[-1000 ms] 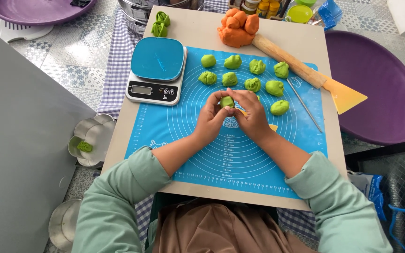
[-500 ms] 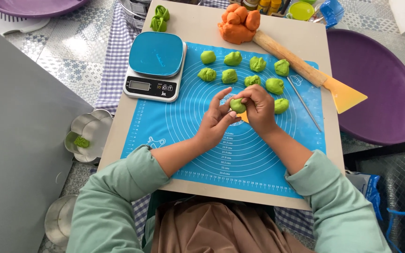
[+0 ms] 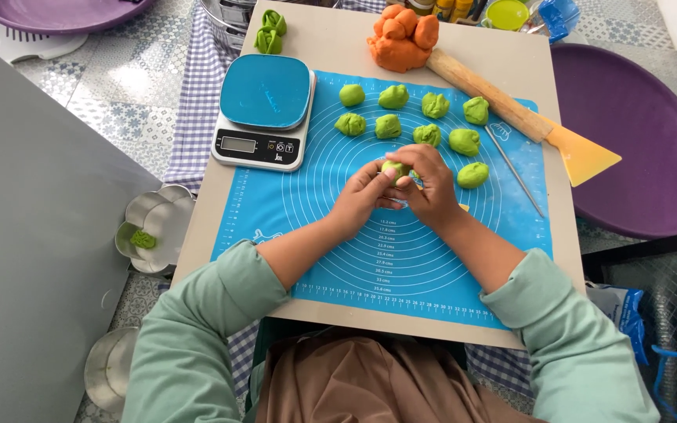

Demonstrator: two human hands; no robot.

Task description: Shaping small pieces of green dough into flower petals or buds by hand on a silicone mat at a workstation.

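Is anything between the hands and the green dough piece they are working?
Nothing visible. The left hand and right hand both grip the green dough piece directly, above the blue mat. The other dough balls lie farther back, apart from the hands.

Blue mat [image 3: 338, 204] with white ring lines, green dough balls [image 3: 464, 142] on it, orange dough [image 3: 401, 39] above, purple tray [image 3: 636, 141] right of it, checked cloth [image 3: 197, 94] left.
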